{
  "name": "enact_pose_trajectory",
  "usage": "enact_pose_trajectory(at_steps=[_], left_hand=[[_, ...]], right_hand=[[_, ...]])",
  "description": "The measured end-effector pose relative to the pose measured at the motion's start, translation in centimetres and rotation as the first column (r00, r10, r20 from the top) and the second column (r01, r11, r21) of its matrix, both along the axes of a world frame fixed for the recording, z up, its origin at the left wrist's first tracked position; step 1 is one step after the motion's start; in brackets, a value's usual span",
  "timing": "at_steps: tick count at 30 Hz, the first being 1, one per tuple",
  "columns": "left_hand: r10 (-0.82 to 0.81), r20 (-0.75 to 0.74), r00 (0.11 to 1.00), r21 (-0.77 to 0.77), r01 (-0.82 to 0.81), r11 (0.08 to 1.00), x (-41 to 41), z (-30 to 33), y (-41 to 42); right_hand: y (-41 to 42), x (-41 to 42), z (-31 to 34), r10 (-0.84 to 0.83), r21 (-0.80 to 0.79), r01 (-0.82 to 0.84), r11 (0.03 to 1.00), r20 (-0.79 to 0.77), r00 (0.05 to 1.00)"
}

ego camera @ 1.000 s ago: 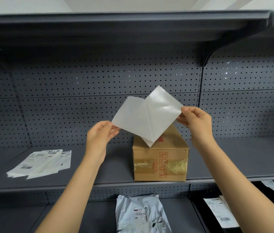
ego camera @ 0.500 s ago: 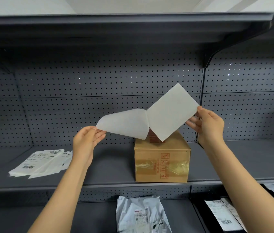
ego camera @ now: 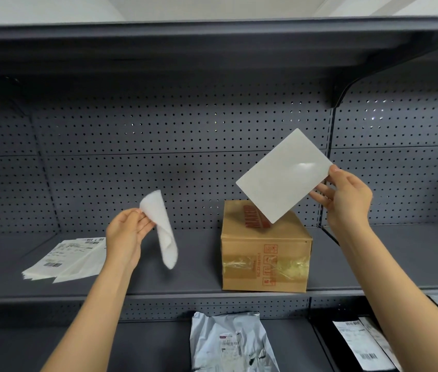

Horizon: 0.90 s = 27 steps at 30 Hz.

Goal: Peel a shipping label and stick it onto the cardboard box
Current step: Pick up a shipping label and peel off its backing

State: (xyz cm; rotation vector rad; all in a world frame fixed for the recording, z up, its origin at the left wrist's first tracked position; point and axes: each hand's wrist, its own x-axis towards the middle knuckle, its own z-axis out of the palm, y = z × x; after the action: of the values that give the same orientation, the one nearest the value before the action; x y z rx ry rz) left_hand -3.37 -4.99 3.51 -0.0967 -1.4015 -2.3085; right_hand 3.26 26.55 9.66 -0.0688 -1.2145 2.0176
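A brown cardboard box (ego camera: 266, 253) with red print and clear tape stands on the grey middle shelf (ego camera: 185, 280). My right hand (ego camera: 346, 200) pinches the right edge of a flat, glossy white sheet (ego camera: 282, 178), held tilted above the box's top. Left of the box, my left hand (ego camera: 126, 234) pinches a separate white sheet (ego camera: 162, 232) that curls and hangs down. Both sheets show blank faces, so I cannot tell which one is the label and which the backing.
A stack of printed shipping labels (ego camera: 67, 259) lies on the shelf at the left. On the lower shelf lie a grey poly mailer (ego camera: 231, 345) and more labels (ego camera: 360, 345) in a dark bin. A shelf bracket (ego camera: 346, 87) and the upper shelf hang overhead.
The two sheets, joined at a shared edge before, have come fully apart. My left hand moved down and left with the curling sheet; my right hand moved right with the flat one.
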Motion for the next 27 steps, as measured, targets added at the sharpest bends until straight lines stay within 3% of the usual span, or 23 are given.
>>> enact_pose_trajectory(at_steps=[6, 16, 23, 27], left_hand=[[-0.003, 0.097, 0.995, -0.036, 0.006, 0.999, -1.1, -1.7, -0.5], [-0.101, 0.320, 0.942, -0.148, 0.155, 0.977, -4.0, -4.3, 0.5], [-0.046, 0.389, 0.920, -0.265, 0.159, 0.951, -5.9, -5.4, 0.3], [0.063, 0.370, 0.927, -0.439, 0.114, 0.891, -6.4, -6.0, 0.1]], right_hand=[[-0.9, -0.4, -0.5, 0.022, 0.035, -0.023, 0.999, 0.018, 1.000], [-2.1, -0.8, -1.3, 0.039, 0.040, -0.041, 0.998, 0.045, 0.998], [-1.8, -0.8, -1.5, 0.023, 0.061, -0.026, 0.998, 0.049, 0.999], [-1.8, -1.0, -1.6, 0.021, 0.055, -0.024, 0.998, 0.055, 0.998]])
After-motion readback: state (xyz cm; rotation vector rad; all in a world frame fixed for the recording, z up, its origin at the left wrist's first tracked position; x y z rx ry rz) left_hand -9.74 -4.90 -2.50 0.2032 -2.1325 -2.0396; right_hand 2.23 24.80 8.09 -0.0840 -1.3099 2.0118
